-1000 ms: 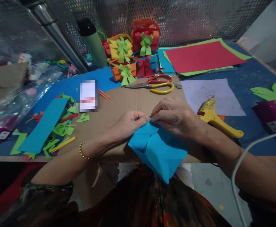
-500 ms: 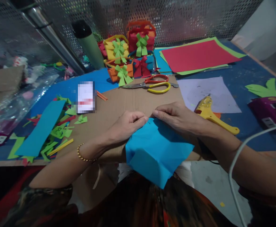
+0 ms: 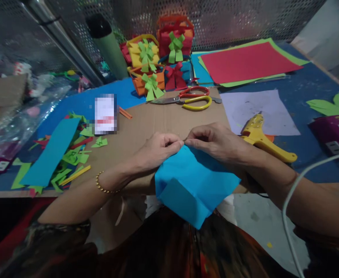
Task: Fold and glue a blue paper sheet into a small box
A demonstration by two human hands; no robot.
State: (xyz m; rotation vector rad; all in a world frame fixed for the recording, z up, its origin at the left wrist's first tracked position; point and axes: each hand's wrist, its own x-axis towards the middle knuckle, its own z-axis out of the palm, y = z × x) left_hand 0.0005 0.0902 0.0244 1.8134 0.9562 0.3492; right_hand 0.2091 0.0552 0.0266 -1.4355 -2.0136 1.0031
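A folded sheet of blue paper (image 3: 195, 181) hangs over the front edge of the table, creased and partly shaped. At its upper edge my left hand (image 3: 165, 148) pinches it between thumb and fingers. Close beside, my right hand (image 3: 211, 141) pinches the same edge, the two thumbs almost touching. Fingers cover the exact spot being gripped. Under both hands lies a brown cardboard sheet (image 3: 140, 129). Scissors (image 3: 189, 99) with one red and one yellow handle rest beyond the hands. Near my right wrist lies a yellow glue gun (image 3: 260, 141), partly on a pale sheet of paper (image 3: 262, 104).
Small paper bags with bows (image 3: 149, 87) stand at the back, beside a green flask (image 3: 108, 50). Coloured sheets (image 3: 253, 63) are stacked back right. A blue strip (image 3: 51, 152) lies over green scraps on the left. A white cable (image 3: 288, 204) crosses near my right forearm.
The fingertips have shifted slightly along the blue paper's upper edge, with my right fingers a little more curled. The whole view has tilted a little; the paper stays in both hands.
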